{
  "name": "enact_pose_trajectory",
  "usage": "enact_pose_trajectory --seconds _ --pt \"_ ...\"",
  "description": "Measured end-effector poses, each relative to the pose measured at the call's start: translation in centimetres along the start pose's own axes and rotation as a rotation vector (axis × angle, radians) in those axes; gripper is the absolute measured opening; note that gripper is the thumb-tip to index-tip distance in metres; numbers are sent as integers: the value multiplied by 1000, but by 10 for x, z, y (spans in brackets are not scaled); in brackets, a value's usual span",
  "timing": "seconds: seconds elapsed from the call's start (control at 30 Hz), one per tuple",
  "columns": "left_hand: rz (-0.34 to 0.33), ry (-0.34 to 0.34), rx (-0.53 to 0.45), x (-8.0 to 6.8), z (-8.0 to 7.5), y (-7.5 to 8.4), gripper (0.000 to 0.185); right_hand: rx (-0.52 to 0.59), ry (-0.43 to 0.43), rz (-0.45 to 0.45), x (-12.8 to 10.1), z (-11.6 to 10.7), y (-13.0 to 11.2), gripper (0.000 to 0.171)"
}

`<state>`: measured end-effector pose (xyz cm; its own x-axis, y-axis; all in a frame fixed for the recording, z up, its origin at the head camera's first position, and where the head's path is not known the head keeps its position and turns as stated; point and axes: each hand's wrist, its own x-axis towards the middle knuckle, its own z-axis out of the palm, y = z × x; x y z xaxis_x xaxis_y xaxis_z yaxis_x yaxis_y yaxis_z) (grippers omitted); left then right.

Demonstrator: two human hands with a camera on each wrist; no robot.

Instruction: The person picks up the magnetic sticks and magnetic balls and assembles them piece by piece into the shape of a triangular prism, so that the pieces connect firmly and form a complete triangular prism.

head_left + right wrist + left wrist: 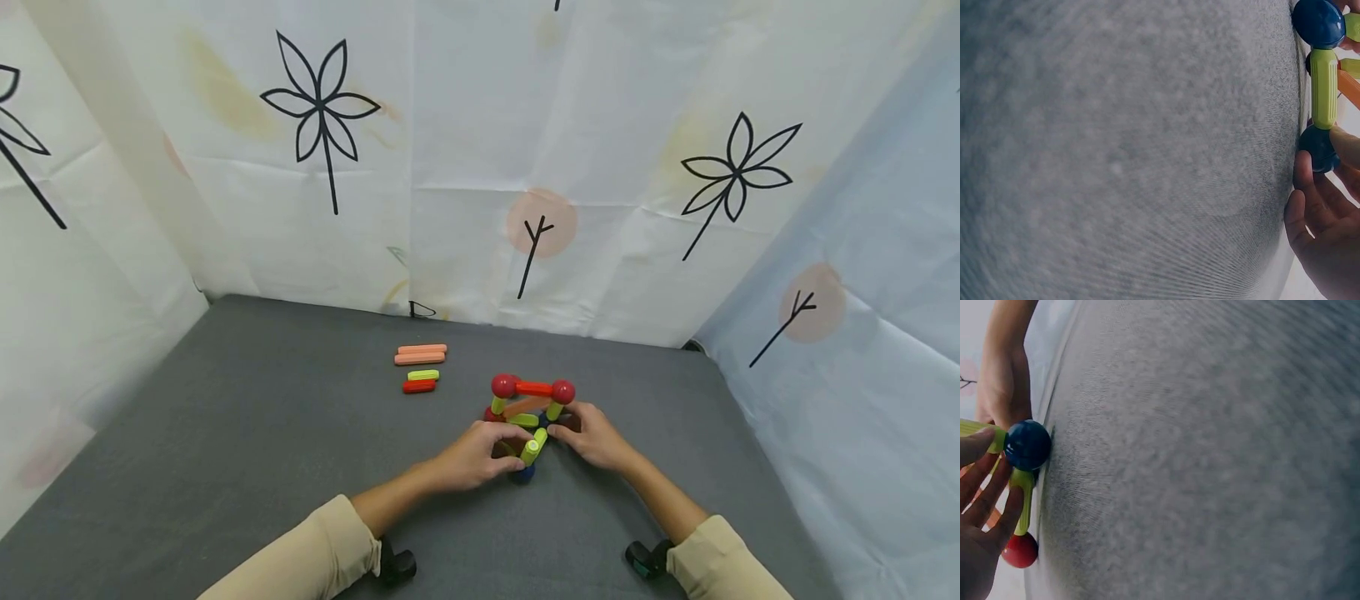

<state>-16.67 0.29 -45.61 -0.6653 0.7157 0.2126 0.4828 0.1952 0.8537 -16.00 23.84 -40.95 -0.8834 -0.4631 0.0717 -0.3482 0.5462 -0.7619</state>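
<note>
A frame of rods and balls stands on the dark table. Across its top, a red rod (534,388) joins two red balls (563,392). My left hand (474,457) pinches an upright yellow-green rod (531,452) that sits on the near blue ball (1027,445). From that ball another yellow-green rod (1324,89) runs along the table to a second blue ball (1318,149). My right hand (596,437) holds this second ball between thumb and fingers. An orange rod (527,406) slants inside the frame, partly hidden. A lower red ball (1020,550) shows in the left wrist view.
Behind and left of the frame lie two orange rods (420,359), a short yellow-green rod (423,376) and a short red rod (419,387). White cloth (465,150) with plant drawings hangs along the back and sides of the grey table (300,417).
</note>
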Motion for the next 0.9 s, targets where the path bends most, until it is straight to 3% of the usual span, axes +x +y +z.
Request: enact_pose_trajectory --seconds 0.23,0.47,0.57,0.7,0.9 --pt "-33 9 -15 -7 -11 -8 26 1 2 8 -1 0 -5 25" --pt "-80 90 146 -10 -48 -27 16 -18 23 38 4 4 17 25" --pt "-108 149 169 -3 -63 -34 16 -21 23 42 6 6 32 27" --pt "-131 208 129 14 -74 -43 23 -7 15 42 7 6 41 29" --pt "-130 176 2 41 -72 -49 40 -1 14 26 6 5 41 30"
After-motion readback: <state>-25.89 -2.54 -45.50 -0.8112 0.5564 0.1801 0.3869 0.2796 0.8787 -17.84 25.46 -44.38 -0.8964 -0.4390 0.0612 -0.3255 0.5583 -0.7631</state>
